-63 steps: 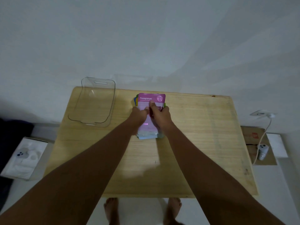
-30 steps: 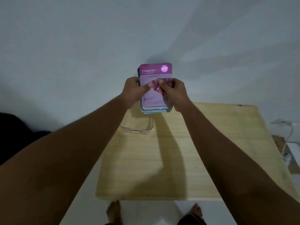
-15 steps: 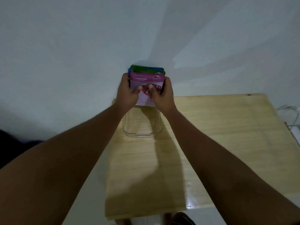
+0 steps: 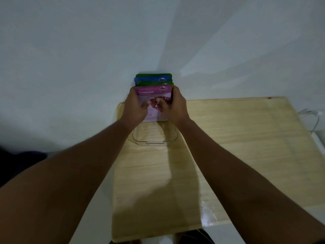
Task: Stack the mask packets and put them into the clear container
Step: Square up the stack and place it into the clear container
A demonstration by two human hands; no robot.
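Observation:
A stack of mask packets [image 4: 153,93] stands nearly upright, a pink "Pomegranate" packet in front with green and blue packets fanned behind it. My left hand [image 4: 134,106] grips the stack's left side and my right hand [image 4: 174,107] grips its right side, thumbs on the pink front. The stack's lower edge is down in the far end of the clear container [image 4: 154,138], which sits at the far left corner of the wooden table [image 4: 237,138]. The hands hide the packets' lower part.
A pale wall rises right behind the container. A white cable [image 4: 314,118] hangs off the table's right side. White floor shows left of the table, and something dark lies at the far left.
Both hands lifted the stack off the table's middle, carried it left over the container and tipped it upright. The stack has come lower, and the rear packets now fan out above the pink one.

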